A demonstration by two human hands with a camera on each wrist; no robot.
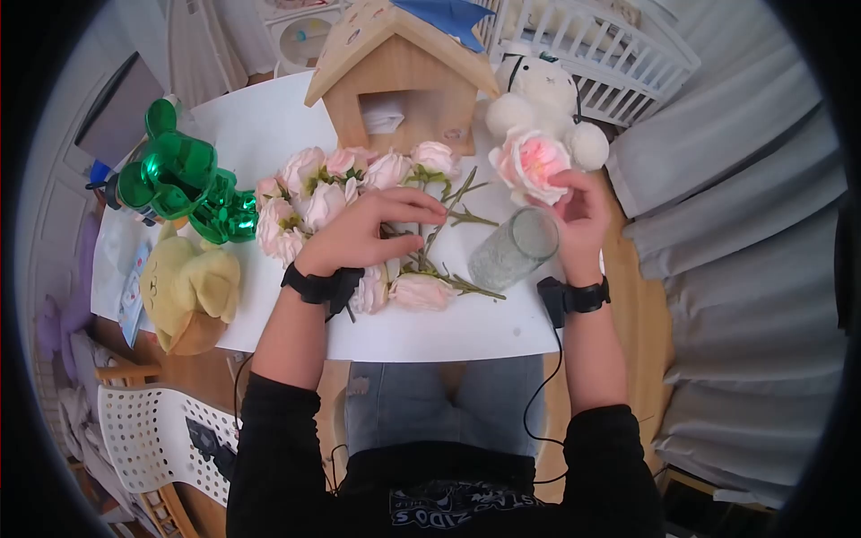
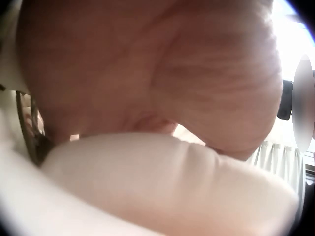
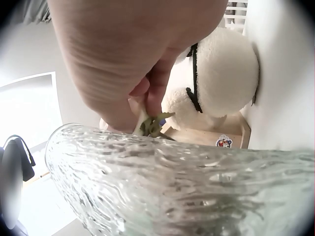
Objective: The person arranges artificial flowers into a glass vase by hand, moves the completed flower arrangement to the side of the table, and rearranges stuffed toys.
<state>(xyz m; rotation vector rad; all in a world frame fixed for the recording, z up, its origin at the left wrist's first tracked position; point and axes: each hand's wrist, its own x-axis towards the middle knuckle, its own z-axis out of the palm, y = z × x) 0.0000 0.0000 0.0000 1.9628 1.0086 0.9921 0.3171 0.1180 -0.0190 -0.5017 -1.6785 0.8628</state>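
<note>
My right hand (image 1: 585, 213) pinches a pink peony (image 1: 529, 166), its bloom facing up behind the rim of a textured glass vase (image 1: 513, 251). Up close in the right wrist view, thumb and fingers grip it near its green leaves (image 3: 153, 125), with the vase (image 3: 172, 182) filling the foreground. Over the pile of pale pink peonies (image 1: 325, 206) lies my left hand (image 1: 363, 231), fingers loosely bent with nothing gripped between them. A pale petal (image 2: 167, 182) sits right below that palm in the left wrist view. Several green stems (image 1: 471, 218) point toward the vase.
A wooden toy house (image 1: 417, 112) stands at the table's back, a white plush toy (image 1: 543, 94) to its right. To the left are a shiny green balloon-like figure (image 1: 184, 175) and a yellow plush (image 1: 188, 282). The white table (image 1: 430, 339) ends close to my lap.
</note>
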